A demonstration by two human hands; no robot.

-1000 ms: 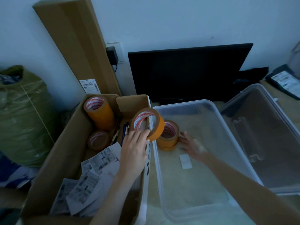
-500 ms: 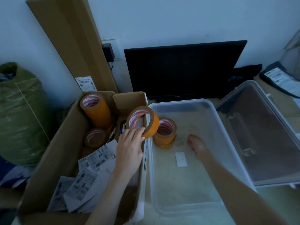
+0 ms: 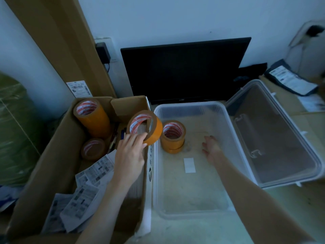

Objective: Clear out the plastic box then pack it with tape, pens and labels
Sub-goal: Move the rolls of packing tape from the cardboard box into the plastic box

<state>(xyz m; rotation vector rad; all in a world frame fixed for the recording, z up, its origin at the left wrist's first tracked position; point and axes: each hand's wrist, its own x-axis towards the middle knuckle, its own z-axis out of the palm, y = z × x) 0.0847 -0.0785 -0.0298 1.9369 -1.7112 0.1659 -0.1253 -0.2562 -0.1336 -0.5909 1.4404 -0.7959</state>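
Note:
My left hand [image 3: 130, 154] pinches an orange tape roll [image 3: 149, 127] and holds it tilted over the edge between the cardboard box [image 3: 44, 173] and the clear plastic box [image 3: 235, 138]. A short stack of orange tape rolls [image 3: 173, 136] stands in the plastic box's far left corner, with a small white label [image 3: 189, 165] on its floor. My right hand [image 3: 211, 147] rests open inside the plastic box, fingers spread, to the right of the stack. In the cardboard box are a tall tape stack [image 3: 91, 117], a brown roll [image 3: 93, 148], pens [image 3: 117, 136] and printed labels [image 3: 88, 189].
The plastic box's clear lid [image 3: 281, 138] lies open to the right. A black monitor [image 3: 184, 71] leans on the wall behind. A long cardboard carton [image 3: 58, 41] stands at the left, beside a green bag [image 3: 15, 129]. Packages with labels [image 3: 290, 80] lie at the far right.
The roll in my left hand has stayed at the box edge, drifting slightly right. My right hand drew away from the tape stack, toward the middle of the plastic box.

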